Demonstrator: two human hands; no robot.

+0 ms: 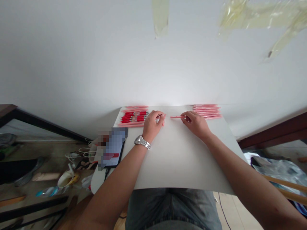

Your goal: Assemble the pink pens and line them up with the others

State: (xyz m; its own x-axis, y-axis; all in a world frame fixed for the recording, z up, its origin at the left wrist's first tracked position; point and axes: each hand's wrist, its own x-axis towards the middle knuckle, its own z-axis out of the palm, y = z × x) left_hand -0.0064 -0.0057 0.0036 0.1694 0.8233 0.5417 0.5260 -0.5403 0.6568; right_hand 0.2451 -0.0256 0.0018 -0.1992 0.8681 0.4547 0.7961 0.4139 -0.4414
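Note:
Over the back part of the white table [177, 159], my left hand [153, 124] pinches a small pink piece [163, 122], mostly hidden by the fingers. My right hand [195, 123] grips one end of a thin pink stick [175, 117] that points left toward the other hand, with a small gap between. Several red pens [137, 118] lie just left of my left hand, with slim pink pieces [130, 125] in front of and behind them. Behind my right hand lies a row of slim pink sticks [206, 108]. A metal watch [142, 141] is on my left wrist.
A phone or tablet [116, 147], partly blurred out, lies at the table's left edge with a cable. The white wall [177, 70] stands right behind the table. Cables, a white cup [65, 180] and a bottle [49, 191] are low on the left.

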